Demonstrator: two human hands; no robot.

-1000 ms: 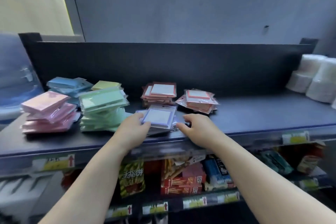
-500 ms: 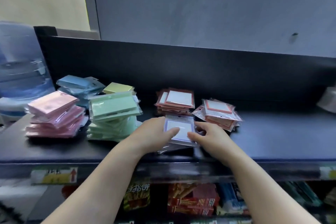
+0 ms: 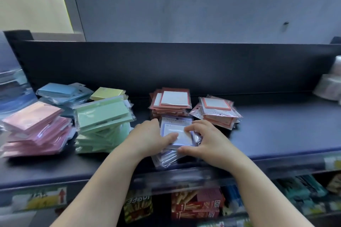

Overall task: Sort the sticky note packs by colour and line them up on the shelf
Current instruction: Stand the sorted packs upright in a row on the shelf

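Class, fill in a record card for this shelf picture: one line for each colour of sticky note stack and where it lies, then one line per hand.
pink stack: front left of shelf
blue stack: behind the pink
green stack: right of the pink
yellow pack: behind the green
red-bordered stack: middle back
orange-bordered stack: right of the red-bordered
purple-bordered stack: front middle
left hand: grips purple-bordered stack, thumb on top
right hand: grips it, fingers on top
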